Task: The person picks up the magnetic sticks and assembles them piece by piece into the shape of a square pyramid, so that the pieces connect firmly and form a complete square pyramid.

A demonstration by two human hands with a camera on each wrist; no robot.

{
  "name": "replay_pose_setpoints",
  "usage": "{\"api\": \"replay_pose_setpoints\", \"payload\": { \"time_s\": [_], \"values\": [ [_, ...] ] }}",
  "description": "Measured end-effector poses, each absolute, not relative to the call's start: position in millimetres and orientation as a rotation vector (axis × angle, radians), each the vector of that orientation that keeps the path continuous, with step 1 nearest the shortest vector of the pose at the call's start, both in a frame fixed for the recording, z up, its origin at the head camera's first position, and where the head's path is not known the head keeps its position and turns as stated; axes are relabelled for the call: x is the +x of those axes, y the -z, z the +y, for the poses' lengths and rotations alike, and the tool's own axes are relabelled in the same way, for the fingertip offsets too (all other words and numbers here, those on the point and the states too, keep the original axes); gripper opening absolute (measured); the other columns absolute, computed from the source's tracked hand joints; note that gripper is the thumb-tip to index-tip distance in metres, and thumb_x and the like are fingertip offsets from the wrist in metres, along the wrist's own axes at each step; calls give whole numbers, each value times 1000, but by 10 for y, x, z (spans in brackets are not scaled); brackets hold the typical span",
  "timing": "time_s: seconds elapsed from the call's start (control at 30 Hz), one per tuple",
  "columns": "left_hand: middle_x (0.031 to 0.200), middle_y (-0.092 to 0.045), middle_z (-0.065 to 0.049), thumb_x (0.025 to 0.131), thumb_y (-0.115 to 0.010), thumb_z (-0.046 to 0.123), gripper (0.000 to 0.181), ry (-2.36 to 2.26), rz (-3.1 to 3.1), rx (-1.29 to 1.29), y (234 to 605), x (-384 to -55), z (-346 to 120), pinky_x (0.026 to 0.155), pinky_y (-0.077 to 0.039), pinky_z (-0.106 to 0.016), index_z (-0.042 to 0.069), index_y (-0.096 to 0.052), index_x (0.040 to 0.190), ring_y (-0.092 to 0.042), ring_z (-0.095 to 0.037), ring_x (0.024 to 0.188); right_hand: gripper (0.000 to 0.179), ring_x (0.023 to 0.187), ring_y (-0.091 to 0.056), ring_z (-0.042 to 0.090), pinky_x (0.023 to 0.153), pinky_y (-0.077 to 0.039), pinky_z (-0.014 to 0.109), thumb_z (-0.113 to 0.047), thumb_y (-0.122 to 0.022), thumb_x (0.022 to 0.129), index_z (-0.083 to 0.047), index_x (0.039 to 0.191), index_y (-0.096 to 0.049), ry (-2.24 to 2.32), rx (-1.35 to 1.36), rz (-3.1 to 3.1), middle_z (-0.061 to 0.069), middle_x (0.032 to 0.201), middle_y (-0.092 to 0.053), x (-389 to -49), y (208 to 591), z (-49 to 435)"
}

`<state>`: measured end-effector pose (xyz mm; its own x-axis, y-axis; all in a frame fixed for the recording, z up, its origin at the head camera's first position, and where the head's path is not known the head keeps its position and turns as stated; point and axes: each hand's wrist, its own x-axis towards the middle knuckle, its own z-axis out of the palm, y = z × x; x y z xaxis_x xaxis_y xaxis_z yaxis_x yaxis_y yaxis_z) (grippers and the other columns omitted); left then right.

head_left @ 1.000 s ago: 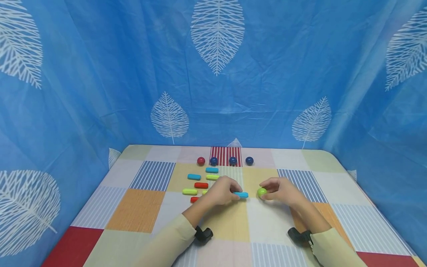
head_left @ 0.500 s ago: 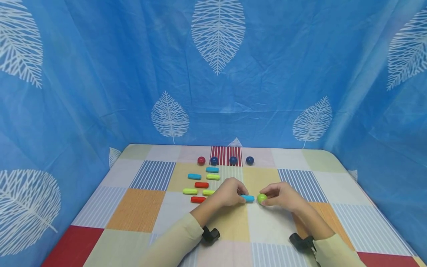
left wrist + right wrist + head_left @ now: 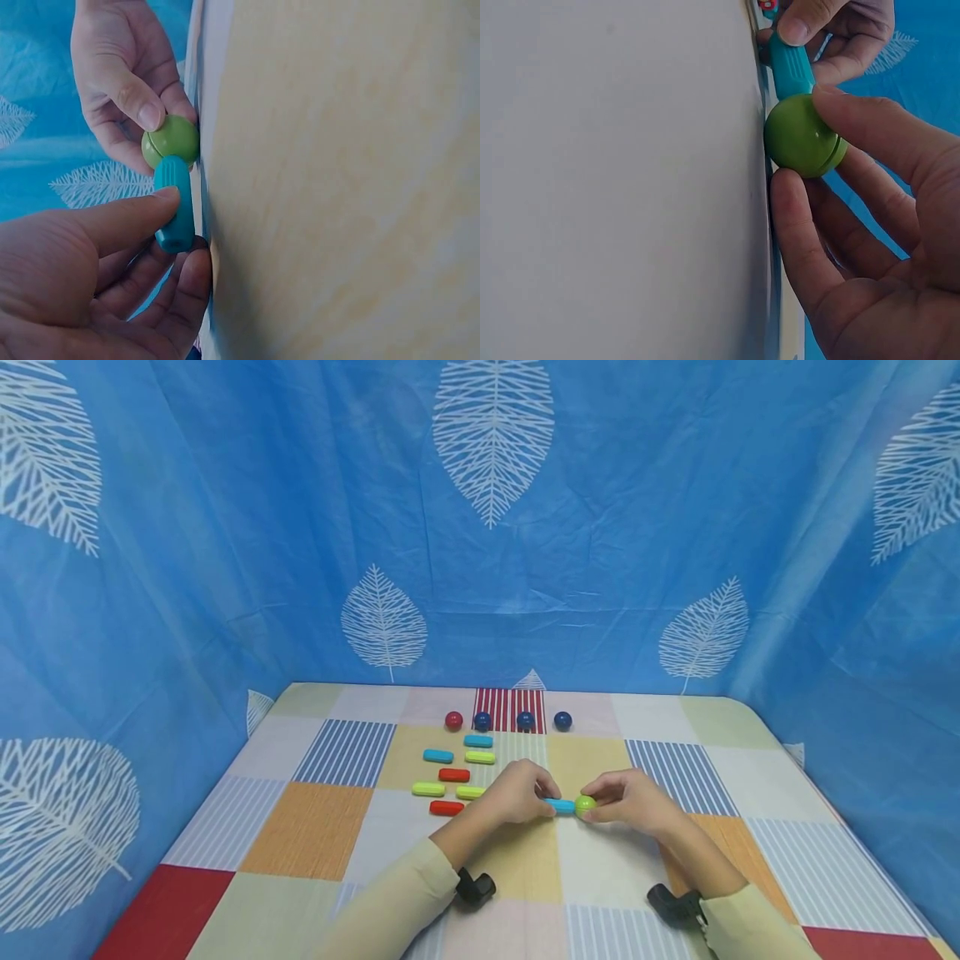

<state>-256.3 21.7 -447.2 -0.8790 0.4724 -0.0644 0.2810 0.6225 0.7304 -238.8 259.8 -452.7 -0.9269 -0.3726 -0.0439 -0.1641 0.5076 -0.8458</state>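
Note:
A blue rod (image 3: 561, 806) with ridged sides is pinched between the thumb and fingers of my left hand (image 3: 517, 793). My right hand (image 3: 633, 800) grips a green ball (image 3: 585, 807) that has a seam line round it. In the left wrist view the rod's far end meets the ball (image 3: 171, 141), and the left thumb lies along the rod (image 3: 174, 214). The right wrist view shows the right thumb and fingertips round the ball (image 3: 802, 136), with the rod (image 3: 790, 69) end against it. Both pieces are held low, close over the tablecloth.
Left of the hands lie blue rods (image 3: 438, 756), yellow-green rods (image 3: 428, 789) and red rods (image 3: 447, 808). Along the back stand a red ball (image 3: 453, 721) and dark blue balls (image 3: 526, 721). A blue leaf-print curtain (image 3: 487, 568) surrounds the patchwork-covered table (image 3: 300, 827).
My left hand has moved right with the blue rod. My right hand has come slightly nearer and left with the green ball, and the gap between rod and ball has closed.

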Motion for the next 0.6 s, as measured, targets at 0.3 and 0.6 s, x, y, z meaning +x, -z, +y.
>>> {"api": "replay_pose_setpoints", "payload": {
  "time_s": [0.3, 0.6],
  "values": [
    [94, -72, 1, 89, -81, 14, 20, -1228, 2626, 554, 4373, -2759, 134, 78, -55, -23, 9, -78, 107, -62, -10, 86, 31, 85, -69, 12, 73, -58, 23, -14, -87, 80, 0, 106, -75, 1355, -485, 2557, 13, 100, -77, -2413, 4513, 2612],
    [121, -71, -11, 96, -71, 14, 25, -1426, 2718, 329, 4352, -3038, 64, 89, -59, -34, 8, -72, 121, -65, -21, 107, 30, 86, -69, 17, 75, -57, 23, -14, -88, 79, -2, 104, -76, 1343, -497, 2580, 13, 100, -76, -2471, 4503, 2688]
  ]
}}
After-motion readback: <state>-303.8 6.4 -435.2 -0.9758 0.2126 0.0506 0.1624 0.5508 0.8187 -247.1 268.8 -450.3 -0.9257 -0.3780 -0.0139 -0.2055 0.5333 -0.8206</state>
